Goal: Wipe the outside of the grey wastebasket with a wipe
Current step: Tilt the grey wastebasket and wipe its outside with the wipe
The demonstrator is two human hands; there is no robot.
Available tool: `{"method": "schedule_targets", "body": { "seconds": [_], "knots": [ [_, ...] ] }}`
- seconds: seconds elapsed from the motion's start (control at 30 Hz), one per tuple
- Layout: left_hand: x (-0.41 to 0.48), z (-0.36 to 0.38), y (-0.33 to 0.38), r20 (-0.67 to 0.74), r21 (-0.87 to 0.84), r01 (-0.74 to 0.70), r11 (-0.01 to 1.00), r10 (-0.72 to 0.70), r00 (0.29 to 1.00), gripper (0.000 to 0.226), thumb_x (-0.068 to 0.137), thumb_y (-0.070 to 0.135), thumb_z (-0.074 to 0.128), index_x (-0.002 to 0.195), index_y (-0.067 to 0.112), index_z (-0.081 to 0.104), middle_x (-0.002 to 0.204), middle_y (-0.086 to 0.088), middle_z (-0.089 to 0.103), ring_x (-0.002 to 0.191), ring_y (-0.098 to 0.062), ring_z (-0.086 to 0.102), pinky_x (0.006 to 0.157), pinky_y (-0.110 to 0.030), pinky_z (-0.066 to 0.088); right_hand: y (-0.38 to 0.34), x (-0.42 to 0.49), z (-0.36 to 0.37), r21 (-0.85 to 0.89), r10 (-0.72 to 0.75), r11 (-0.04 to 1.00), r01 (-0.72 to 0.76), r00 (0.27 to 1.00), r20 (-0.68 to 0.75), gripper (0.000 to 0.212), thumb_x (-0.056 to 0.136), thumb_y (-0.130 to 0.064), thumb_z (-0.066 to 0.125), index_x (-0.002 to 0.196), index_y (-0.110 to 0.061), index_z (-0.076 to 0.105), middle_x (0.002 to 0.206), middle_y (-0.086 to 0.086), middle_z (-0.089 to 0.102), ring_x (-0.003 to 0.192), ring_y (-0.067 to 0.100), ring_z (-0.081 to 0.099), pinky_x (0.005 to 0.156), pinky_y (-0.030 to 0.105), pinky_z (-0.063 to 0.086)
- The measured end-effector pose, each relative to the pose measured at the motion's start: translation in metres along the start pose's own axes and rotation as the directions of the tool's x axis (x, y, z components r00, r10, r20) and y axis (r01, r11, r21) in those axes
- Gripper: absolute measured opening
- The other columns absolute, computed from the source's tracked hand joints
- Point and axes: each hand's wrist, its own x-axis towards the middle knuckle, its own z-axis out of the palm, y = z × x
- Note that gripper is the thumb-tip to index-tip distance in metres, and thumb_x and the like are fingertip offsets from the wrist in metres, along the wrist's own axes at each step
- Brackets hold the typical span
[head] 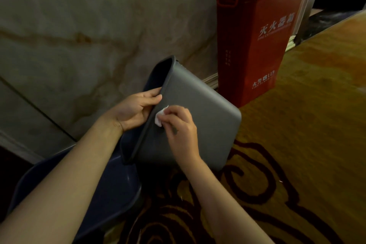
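The grey wastebasket point(200, 113) is tipped on its side in the middle of the view, its dark opening facing left toward the wall. My left hand point(136, 110) grips the rim, with the fingers curled over the edge and the thumb inside. My right hand point(181, 127) presses a small crumpled white wipe point(160, 117) against the basket's outer side, just below the rim. Most of the wipe is hidden under my fingers.
A tall red fire-extinguisher box point(255, 35) stands against the marble wall point(89, 25) right behind the basket. A dark blue bin point(111, 190) sits under my left forearm. The floor is yellow carpet point(307, 134) with dark swirl patterns.
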Motion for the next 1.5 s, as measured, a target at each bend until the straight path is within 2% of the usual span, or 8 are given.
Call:
{"method": "schedule_targets", "body": {
  "seconds": [0.3, 0.43, 0.6, 0.7, 0.97, 1.27, 1.37, 1.5],
  "knots": [
    [0.006, 0.002, 0.000, -0.038, 0.059, 0.029, 0.998, -0.027, 0.999, 0.031, 0.092, 0.008, 0.039, 0.105, 0.020, 0.065, 0.095, 0.002, 0.076, 0.091, -0.009, 0.069, 0.074, -0.021, 0.056, 0.003, -0.036, 0.003, -0.059, -0.006, 0.998, 0.009, 0.999, 0.050, 0.009, 0.085, 0.000, 0.061, 0.090, -0.005, 0.068, 0.101, 0.007, 0.061, 0.095, 0.015, 0.052, 0.087, 0.012, 0.039],
    [0.007, -0.003, -0.001, -0.020, 0.065, 0.031, 0.997, -0.030, 0.999, 0.029, 0.085, 0.012, 0.048, 0.102, 0.023, 0.070, 0.098, 0.002, 0.076, 0.092, -0.010, 0.069, 0.072, -0.021, 0.055, 0.028, -0.050, -0.012, -0.122, 0.138, 0.982, -0.147, 0.987, -0.076, 0.010, 0.084, -0.005, 0.063, 0.089, -0.013, 0.063, 0.101, 0.000, 0.056, 0.097, 0.008, 0.051, 0.085, 0.014, 0.043],
    [0.000, -0.017, -0.001, 0.022, 0.050, 0.026, 0.998, -0.027, 0.999, 0.033, 0.077, 0.019, 0.056, 0.106, 0.026, 0.070, 0.104, 0.004, 0.074, 0.098, -0.009, 0.068, 0.075, -0.020, 0.054, 0.063, -0.053, -0.038, -0.049, 0.521, 0.832, -0.553, 0.808, -0.275, 0.016, 0.085, -0.003, 0.061, 0.087, -0.018, 0.065, 0.099, -0.007, 0.054, 0.094, 0.008, 0.056, 0.076, 0.014, 0.045],
    [-0.004, -0.018, -0.002, 0.022, 0.065, 0.031, 0.997, -0.032, 0.999, 0.033, 0.078, 0.019, 0.054, 0.106, 0.027, 0.070, 0.104, 0.004, 0.074, 0.097, -0.009, 0.068, 0.075, -0.020, 0.054, 0.062, -0.034, -0.044, 0.053, 0.641, 0.741, -0.670, 0.681, -0.355, 0.013, 0.087, -0.003, 0.058, 0.091, -0.013, 0.067, 0.101, -0.004, 0.056, 0.094, 0.010, 0.057, 0.075, 0.010, 0.043],
    [-0.009, -0.003, -0.001, 0.080, 0.053, 0.048, 0.997, -0.052, 0.995, 0.036, 0.078, 0.012, 0.048, 0.110, 0.018, 0.063, 0.100, 0.001, 0.074, 0.091, -0.011, 0.069, 0.075, -0.022, 0.055, -0.015, 0.071, -0.022, 0.022, 0.182, 0.983, -0.183, 0.947, -0.263, 0.019, 0.085, 0.001, 0.059, 0.101, -0.005, 0.066, 0.103, 0.008, 0.062, 0.098, 0.014, 0.056, 0.085, 0.016, 0.044],
    [-0.010, -0.015, 0.007, 0.090, 0.138, 0.092, 0.986, -0.105, 0.990, 0.035, 0.076, 0.013, 0.059, 0.109, 0.017, 0.067, 0.100, -0.004, 0.074, 0.089, -0.015, 0.070, 0.073, -0.026, 0.057, 0.051, 0.063, -0.068, -0.093, 0.560, 0.806, -0.585, 0.804, -0.203, 0.022, 0.087, -0.002, 0.054, 0.102, -0.004, 0.070, 0.106, 0.009, 0.064, 0.100, 0.022, 0.058, 0.077, 0.017, 0.037],
    [-0.001, -0.011, 0.027, 0.032, 0.101, 0.117, 0.988, -0.121, 0.992, 0.048, 0.058, 0.046, 0.077, 0.094, 0.014, 0.072, 0.082, -0.002, 0.075, 0.071, -0.013, 0.071, 0.059, -0.023, 0.056, 0.058, 0.060, -0.074, -0.117, 0.590, 0.789, -0.603, 0.797, -0.126, 0.019, 0.086, -0.005, 0.058, 0.101, -0.006, 0.071, 0.105, 0.007, 0.065, 0.098, 0.019, 0.059, 0.083, 0.026, 0.046],
    [0.031, 0.007, 0.066, -0.197, 0.135, 0.263, 0.955, -0.234, 0.952, 0.070, 0.076, 0.075, 0.028, 0.086, 0.013, 0.059, 0.056, 0.000, 0.065, 0.044, -0.012, 0.057, 0.043, -0.018, 0.045, 0.048, 0.058, -0.063, -0.134, 0.542, 0.821, -0.555, 0.831, -0.125, 0.018, 0.087, -0.005, 0.058, 0.101, -0.004, 0.070, 0.103, 0.007, 0.064, 0.094, 0.018, 0.058, 0.080, 0.022, 0.043]
  ]
}}
